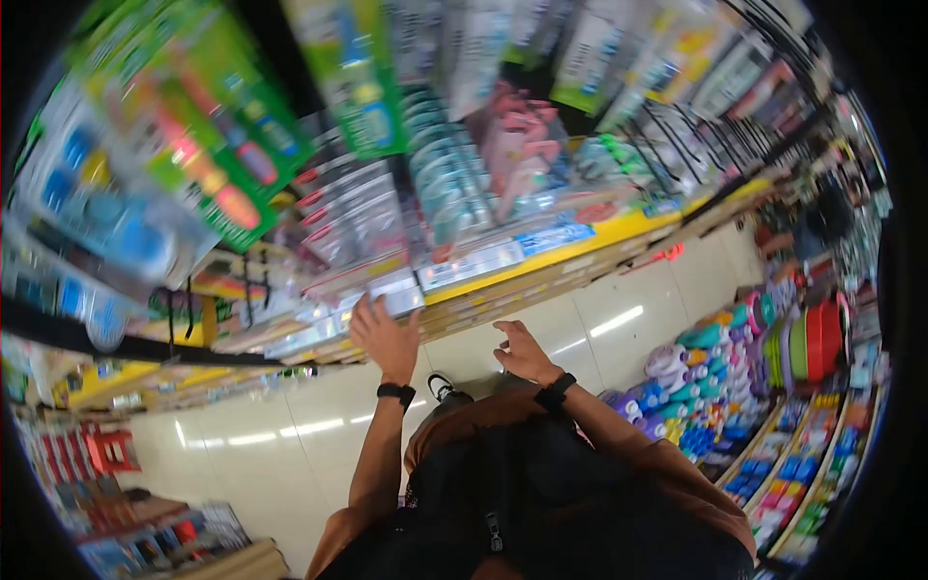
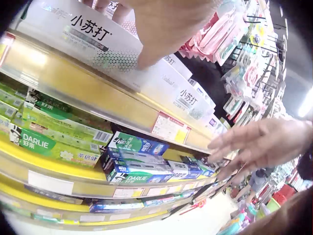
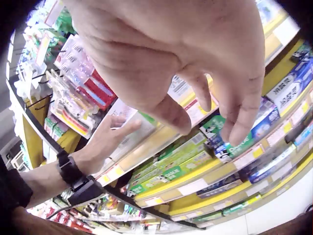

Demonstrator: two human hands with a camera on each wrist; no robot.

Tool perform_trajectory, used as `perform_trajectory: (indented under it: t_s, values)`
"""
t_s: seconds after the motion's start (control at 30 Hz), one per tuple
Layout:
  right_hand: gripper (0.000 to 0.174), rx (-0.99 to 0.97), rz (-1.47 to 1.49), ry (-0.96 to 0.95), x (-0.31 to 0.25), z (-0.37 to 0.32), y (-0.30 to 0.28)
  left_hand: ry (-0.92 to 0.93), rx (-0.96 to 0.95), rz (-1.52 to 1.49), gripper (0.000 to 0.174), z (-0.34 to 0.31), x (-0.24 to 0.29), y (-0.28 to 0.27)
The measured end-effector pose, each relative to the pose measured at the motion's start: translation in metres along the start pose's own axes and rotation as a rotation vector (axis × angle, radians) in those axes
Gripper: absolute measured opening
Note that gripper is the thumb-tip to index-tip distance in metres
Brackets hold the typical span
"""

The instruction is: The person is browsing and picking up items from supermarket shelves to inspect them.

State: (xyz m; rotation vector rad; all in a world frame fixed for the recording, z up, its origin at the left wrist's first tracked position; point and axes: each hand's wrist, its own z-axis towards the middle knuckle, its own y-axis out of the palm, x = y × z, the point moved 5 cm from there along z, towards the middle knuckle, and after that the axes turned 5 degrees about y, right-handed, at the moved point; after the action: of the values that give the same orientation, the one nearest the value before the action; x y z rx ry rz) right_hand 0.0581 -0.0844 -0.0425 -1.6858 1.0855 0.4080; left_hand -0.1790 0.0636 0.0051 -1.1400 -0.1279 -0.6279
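In the head view the left hand is at the shelf edge, its fingers over white toothpaste boxes. The left wrist view shows that hand across a white box with Chinese print; its fingertips lie behind the box's upper edge, partly hidden. The right hand hovers in front of the shelf, fingers relaxed and slightly bent, holding nothing. In the right wrist view the right hand hangs before green DARLIE boxes, and the left hand is beside the white boxes.
Hanging toothbrush packs and pink packs fill the rack above. Lower shelves with price tags hold more toothpaste boxes. Behind to the right are bottles and coloured basins; a red stool is at the left.
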Motion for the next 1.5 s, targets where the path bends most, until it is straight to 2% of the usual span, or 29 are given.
perform_trajectory:
  t_s: [0.13,0.2,0.27,0.4,0.47,0.57,0.6,0.63,0.67,0.7,0.73,0.77,0.8,0.87,0.9,0.93,0.97,1.0,1.03,1.07,1.13,1.2,1.27,1.33,1.37,1.4,1.43,1.47,1.5]
  values:
    - [0.059,0.083,0.034,0.09,0.086,-0.017,-0.01,0.027,0.102,-0.088,0.057,-0.012,0.006,-0.003]
    - [0.057,0.18,-0.072,0.034,0.139,-0.025,-0.007,0.049,0.029,-0.165,0.047,-0.018,0.028,-0.008]
    - [0.053,0.323,-0.065,0.036,0.188,-0.04,-0.013,0.075,-0.194,-0.312,0.039,-0.035,0.051,0.01]
    - [0.051,0.143,0.006,0.363,0.283,-0.07,-0.022,0.072,-1.035,-0.681,0.03,-0.088,0.086,0.095]
    - [0.053,0.143,-0.037,0.383,0.321,-0.094,-0.027,0.202,-1.263,-0.659,0.035,-0.13,0.075,0.158]
    - [0.033,0.118,0.06,0.447,0.37,-0.133,-0.032,-0.011,-1.576,-0.431,0.039,-0.17,0.059,0.209]
    - [0.031,0.0,-0.304,0.066,0.446,-0.114,0.018,-0.139,-1.667,-0.335,0.04,-0.184,0.045,0.223]
    - [0.031,0.046,-0.29,0.018,0.457,-0.136,0.007,0.252,-1.667,-0.147,0.041,-0.196,0.037,0.237]
    - [0.03,0.002,-0.246,0.096,0.454,-0.158,-0.01,0.639,-1.618,0.043,0.043,-0.202,0.036,0.25]
    - [0.033,-0.11,-0.246,0.113,0.458,-0.172,-0.014,0.801,-1.61,0.162,0.043,-0.204,0.042,0.258]
    - [0.037,-0.073,0.053,0.456,0.49,-0.188,-0.007,0.958,-1.601,0.279,0.043,-0.208,0.054,0.263]
    - [0.035,-0.079,-0.086,0.345,0.481,-0.204,-0.012,0.877,-1.652,0.464,0.039,-0.201,0.092,0.252]
    - [0.035,-0.087,-0.229,0.234,0.484,-0.22,-0.009,0.889,-1.656,0.468,0.039,-0.206,0.096,0.268]
    - [0.04,0.01,-0.29,0.146,0.503,-0.24,0.003,0.396,-1.217,-0.25,0.039,-0.188,0.127,0.302]
    - [0.046,0.102,0.176,0.456,0.5,-0.255,-0.011,0.489,-1.258,-0.154,0.038,-0.185,0.153,0.318]
    - [0.048,0.074,0.221,0.51,0.487,-0.266,-0.025,0.434,-1.242,-0.319,0.036,-0.182,0.177,0.325]
    - [0.049,0.163,0.418,0.608,0.51,-0.273,-0.011,0.231,-1.303,-0.33,0.036,-0.179,0.203,0.335]
    - [0.049,0.255,0.616,0.7,0.535,-0.275,0.019,0.21,-1.325,-0.333,0.034,-0.174,0.228,0.346]
    - [0.05,0.235,0.529,0.724,0.547,-0.273,0.028,0.263,-1.293,-0.301,0.032,-0.17,0.252,0.364]
    - [0.053,0.253,0.638,0.797,0.547,-0.281,0.028,0.268,-1.301,-0.306,0.032,-0.166,0.277,0.374]
    - [0.052,0.332,0.881,0.787,0.578,-0.281,0.054,0.389,-1.372,-0.293,0.03,-0.155,0.332,0.387]
    - [0.045,0.404,0.827,0.751,0.611,-0.277,0.072,0.43,-1.422,-0.286,0.03,-0.155,0.372,0.415]
    - [0.039,0.48,0.773,0.716,0.623,-0.276,0.047,0.479,-1.471,-0.278,0.029,-0.158,0.406,0.453]
    - [0.037,0.499,0.626,0.728,0.612,-0.278,-0.009,0.397,-1.579,-0.209,0.029,-0.166,0.421,0.5]
    - [0.033,0.683,1.299,0.82,0.685,-0.268,0.056,0.461,-1.51,-0.221,0.029,-0.167,0.441,0.514]
    - [0.033,0.7,1.305,0.827,0.68,-0.292,0.057,0.478,-1.519,-0.222,0.029,-0.164,0.464,0.529]
    - [0.03,0.609,0.887,0.895,0.659,-0.294,0.011,0.561,-1.557,-0.194,0.024,-0.162,0.489,0.542]
    - [0.027,0.493,0.467,0.939,0.643,-0.287,-0.07,0.637,-1.596,-0.169,0.019,-0.166,0.513,0.55]
    - [0.033,0.903,1.157,0.922,0.664,-0.298,-0.057,0.528,-1.603,-0.212,0.018,-0.161,0.536,0.561]
